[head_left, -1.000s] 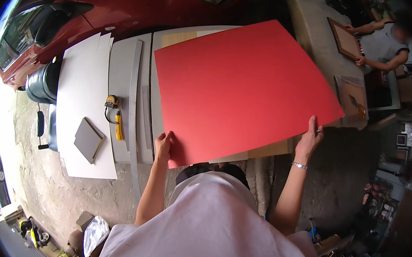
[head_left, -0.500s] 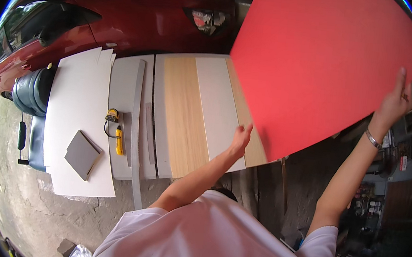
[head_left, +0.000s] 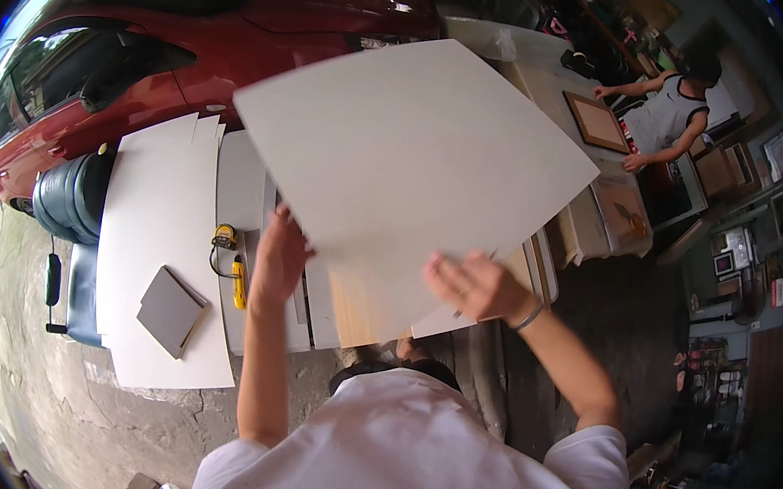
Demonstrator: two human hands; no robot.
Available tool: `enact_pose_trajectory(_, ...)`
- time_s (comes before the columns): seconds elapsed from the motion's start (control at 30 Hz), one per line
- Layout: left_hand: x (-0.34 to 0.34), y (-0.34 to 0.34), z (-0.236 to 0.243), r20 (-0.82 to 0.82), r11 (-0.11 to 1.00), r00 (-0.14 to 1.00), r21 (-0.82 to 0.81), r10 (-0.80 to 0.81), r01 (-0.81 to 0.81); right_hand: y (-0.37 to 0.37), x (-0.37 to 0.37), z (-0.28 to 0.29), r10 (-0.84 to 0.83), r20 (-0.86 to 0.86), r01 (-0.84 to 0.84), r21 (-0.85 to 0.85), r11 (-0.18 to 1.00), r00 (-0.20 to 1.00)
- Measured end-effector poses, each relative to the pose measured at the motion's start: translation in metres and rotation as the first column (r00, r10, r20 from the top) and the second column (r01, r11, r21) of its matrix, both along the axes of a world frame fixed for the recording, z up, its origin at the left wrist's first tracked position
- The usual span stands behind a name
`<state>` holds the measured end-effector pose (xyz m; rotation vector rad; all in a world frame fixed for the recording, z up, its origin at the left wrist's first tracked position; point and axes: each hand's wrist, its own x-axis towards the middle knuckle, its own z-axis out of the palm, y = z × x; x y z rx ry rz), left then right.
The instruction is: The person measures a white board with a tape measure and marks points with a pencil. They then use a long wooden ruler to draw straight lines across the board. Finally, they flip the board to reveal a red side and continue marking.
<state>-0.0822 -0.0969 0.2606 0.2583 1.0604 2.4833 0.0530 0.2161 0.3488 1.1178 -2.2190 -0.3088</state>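
Observation:
A large square sheet [head_left: 415, 143], white side up and blurred at its lower part, is over the table [head_left: 243, 174] in front of me. My left hand [head_left: 282, 253] is at the sheet's lower left edge, its fingers smeared by motion. My right hand [head_left: 477, 286] is at the lower right part of the sheet, also blurred; I cannot make out whether either hand grips it. Below the sheet show wood-grain and white boards [head_left: 356, 321]. Left of these lie a yellow tape measure [head_left: 224, 238] and a yellow cutter [head_left: 239, 282].
White sheets [head_left: 155, 203] bear grey pieces [head_left: 169, 308] on the left, beside a dark padded seat [head_left: 66, 199]. A red car [head_left: 212, 48] stands behind. At upper right a person [head_left: 668, 111] handles a wooden frame [head_left: 592, 120] at another table [head_left: 530, 79]. Framed items [head_left: 777, 154] stand beyond.
The sheet has gone from red side up, lifted to the far right, to white side up in the middle. Both hands have moved with it, the right leftward and down, the left leftward.

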Motion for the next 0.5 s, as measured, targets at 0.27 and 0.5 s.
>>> enact_pose_trajectory(0.27, 0.067, -0.054, -0.216, 0.213, 0.893, 0.935, -0.415, 0.284, -0.176, -0.041, 0.067, -0.159, -0.035, 0.701, 0.344, -0.305, 0.888, 0.712)
enact_pose_trajectory(0.5, 0.081, -0.056, -0.276, 0.035, 0.771, 0.877, -0.493, 0.479, -0.402, 0.098, 0.111, -0.228, -0.428, 0.883, 0.981, -0.160, 0.110, 0.192)
